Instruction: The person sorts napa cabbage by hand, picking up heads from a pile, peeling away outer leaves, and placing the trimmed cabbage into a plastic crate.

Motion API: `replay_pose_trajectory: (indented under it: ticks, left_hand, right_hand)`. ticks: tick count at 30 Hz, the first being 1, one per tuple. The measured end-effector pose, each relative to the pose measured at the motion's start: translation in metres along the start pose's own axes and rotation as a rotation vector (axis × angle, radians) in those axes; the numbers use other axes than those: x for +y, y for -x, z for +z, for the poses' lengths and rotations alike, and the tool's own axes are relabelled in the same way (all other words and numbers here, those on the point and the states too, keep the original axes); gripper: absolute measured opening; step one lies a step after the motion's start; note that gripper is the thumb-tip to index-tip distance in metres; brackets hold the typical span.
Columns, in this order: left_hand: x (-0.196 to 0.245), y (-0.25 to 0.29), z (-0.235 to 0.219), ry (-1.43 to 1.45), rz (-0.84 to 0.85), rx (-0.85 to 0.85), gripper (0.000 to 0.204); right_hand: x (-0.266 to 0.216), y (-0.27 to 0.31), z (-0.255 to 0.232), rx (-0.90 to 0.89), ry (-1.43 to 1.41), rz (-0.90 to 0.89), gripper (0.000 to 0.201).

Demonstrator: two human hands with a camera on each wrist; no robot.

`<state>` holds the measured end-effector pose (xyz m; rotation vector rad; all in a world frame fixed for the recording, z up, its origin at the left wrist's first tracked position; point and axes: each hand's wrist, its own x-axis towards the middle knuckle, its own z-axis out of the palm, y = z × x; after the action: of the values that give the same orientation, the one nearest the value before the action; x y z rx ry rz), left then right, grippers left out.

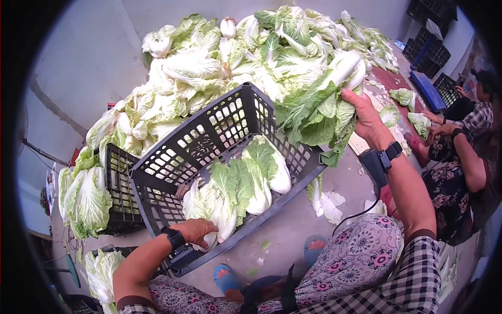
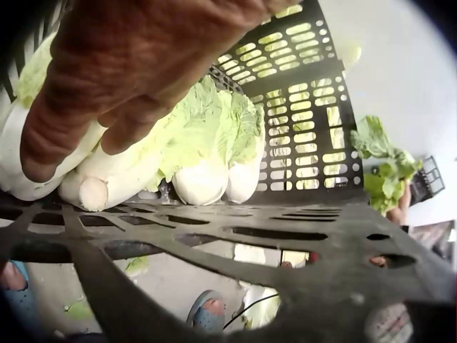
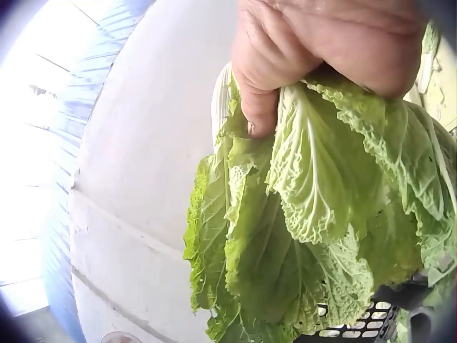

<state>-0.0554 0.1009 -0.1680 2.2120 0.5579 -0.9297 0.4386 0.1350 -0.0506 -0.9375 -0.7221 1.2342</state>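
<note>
A black plastic crate (image 1: 209,131) stands tilted on the floor in front of me, with several napa cabbages (image 1: 246,178) lying in it. My left hand (image 1: 196,229) is at the crate's near rim, its fingers (image 2: 128,78) curled over the white base of one cabbage (image 2: 93,186) inside. My right hand (image 1: 366,118) is raised above the crate's right corner and grips another napa cabbage (image 1: 319,110) by its base. The green leaves (image 3: 307,229) hang down from the hand (image 3: 321,50) toward the crate's rim (image 3: 357,325).
A large pile of napa cabbages (image 1: 235,57) fills the floor behind the crate. A second black crate (image 1: 123,193) and more cabbages (image 1: 83,199) lie at left. Another person (image 1: 460,157) sits at right, with stacked crates (image 1: 429,47) beyond. Loose leaves (image 1: 327,201) lie on the floor.
</note>
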Motion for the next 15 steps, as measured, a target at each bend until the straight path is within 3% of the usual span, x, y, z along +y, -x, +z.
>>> replay_pose_trajectory:
  ticks: [2,6,11,13,14,15]
  left_hand:
    - [-0.002,0.001,-0.004,-0.032,0.037,-0.032,0.066]
    - [0.000,0.010,-0.014,0.018,-0.042,-0.018,0.065]
    - [0.005,0.020,-0.019,-0.178,-0.084,-0.001,0.073]
    - [0.007,0.021,-0.017,-0.221,-0.098,0.007,0.082]
    - [0.007,0.020,-0.015,-0.238,-0.113,0.000,0.079]
    - [0.010,0.019,-0.016,-0.256,-0.126,-0.007,0.076]
  right_hand:
    - [0.004,0.009,-0.046,0.145,-0.086,0.028,0.042]
    - [0.035,0.025,-0.159,0.438,-0.162,0.080,0.045]
    - [0.074,0.042,-0.265,0.748,-0.230,0.140,0.045]
    - [0.073,0.047,-0.270,0.847,-0.240,0.154,0.045]
    - [0.067,0.055,-0.263,0.695,-0.332,0.113,0.046]
    - [0.057,0.058,-0.258,0.762,-0.161,0.134,0.047]
